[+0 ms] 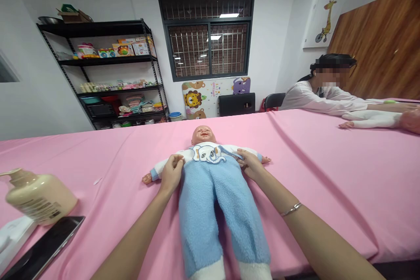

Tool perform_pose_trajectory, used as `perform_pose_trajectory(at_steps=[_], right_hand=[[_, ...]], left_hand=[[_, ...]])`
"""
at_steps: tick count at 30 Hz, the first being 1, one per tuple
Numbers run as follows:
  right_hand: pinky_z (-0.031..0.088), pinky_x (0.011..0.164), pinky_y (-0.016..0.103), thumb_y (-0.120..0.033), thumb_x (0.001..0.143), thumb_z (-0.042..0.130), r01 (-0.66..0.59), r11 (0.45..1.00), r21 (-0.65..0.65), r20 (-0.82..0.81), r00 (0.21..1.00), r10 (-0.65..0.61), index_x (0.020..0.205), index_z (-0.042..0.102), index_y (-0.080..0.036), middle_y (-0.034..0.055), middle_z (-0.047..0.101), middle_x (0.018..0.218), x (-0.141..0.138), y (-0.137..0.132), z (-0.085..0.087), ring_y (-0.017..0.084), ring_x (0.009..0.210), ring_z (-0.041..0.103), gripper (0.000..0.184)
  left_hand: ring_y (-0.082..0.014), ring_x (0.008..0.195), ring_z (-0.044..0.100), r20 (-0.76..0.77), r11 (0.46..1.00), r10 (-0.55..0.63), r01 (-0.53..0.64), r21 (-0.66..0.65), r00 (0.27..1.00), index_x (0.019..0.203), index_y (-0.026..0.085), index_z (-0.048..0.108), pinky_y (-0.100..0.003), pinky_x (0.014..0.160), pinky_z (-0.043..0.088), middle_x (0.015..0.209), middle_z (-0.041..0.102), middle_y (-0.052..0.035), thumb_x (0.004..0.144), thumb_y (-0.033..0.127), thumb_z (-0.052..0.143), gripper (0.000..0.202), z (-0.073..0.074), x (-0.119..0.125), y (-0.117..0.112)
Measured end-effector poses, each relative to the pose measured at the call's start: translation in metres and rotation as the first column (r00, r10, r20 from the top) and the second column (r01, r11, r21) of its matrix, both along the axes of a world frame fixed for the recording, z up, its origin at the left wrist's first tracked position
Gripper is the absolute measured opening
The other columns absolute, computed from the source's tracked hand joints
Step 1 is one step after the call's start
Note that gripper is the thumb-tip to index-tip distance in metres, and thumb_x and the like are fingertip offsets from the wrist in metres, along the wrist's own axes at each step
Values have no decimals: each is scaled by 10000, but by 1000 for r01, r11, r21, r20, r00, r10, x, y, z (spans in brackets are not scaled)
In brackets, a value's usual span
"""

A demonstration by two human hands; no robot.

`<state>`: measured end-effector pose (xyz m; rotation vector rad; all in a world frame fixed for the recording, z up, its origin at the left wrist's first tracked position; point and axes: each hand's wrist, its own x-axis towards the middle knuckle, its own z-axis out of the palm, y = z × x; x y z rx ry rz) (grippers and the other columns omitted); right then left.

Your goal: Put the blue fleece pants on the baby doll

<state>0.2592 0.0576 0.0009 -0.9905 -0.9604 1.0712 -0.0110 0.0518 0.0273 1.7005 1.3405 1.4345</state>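
Head view shows us both of our bare hands resting on a baby doll [210, 183] that lies face up on the pink bench [328, 175], its head pointing away from us and its legs toward us. Our left hand [171, 174] pinches the edge of the doll's blue fleece suit [213, 210] at its side, just below the white sleeve, fingers closed on the fabric. Our right hand [250, 165] does the same on the other side, fingers gripping the fabric near the elephant patch [210, 154] on the chest. A thin bracelet [290, 209] circles our right wrist. The doll lies between our two forearms.

Well off to the left of our left hand, near the bench's edge, stands a beige pump bottle [37, 197] tilted on its side, with a dark phone [46, 245] just in front of it. Far to the right of our right hand, another person in a white sleeve [315, 100] leans on the same bench. Beyond the doll's head stands a black shelf rack [105, 74] with toys, beside a barred window [206, 35].
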Motion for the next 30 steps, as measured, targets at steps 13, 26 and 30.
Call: perform_pose_trajectory(at_steps=[13,26,30], right_hand=[[434,676,287,-425,691,612,102,968,230,553,805,-216,823,574,-150,49,614,779,-6,-11,4,169,719,556,307],[345,505,242,-362,659,552,280,955,99,581,763,-284,634,559,-168,-3,559,516,11,-3,-1,131,504,496,196],[330,431,223,-411,680,539,234,972,-32,481,856,-191,586,484,-182,-22,509,457,6,-2,-5,105,419,455,253]], left_hand=[[-135,583,382,-177,996,-84,79,-32,981,584,173,422,-255,562,285,577,408,28,812,538,419,431,1,4,-4],[-141,585,423,59,986,-83,91,-137,995,637,167,492,-243,554,340,592,467,18,709,657,501,496,1,-12,7],[-120,543,374,89,995,15,-7,-97,996,618,174,458,-234,529,309,560,411,36,741,623,479,466,-2,-11,8]])
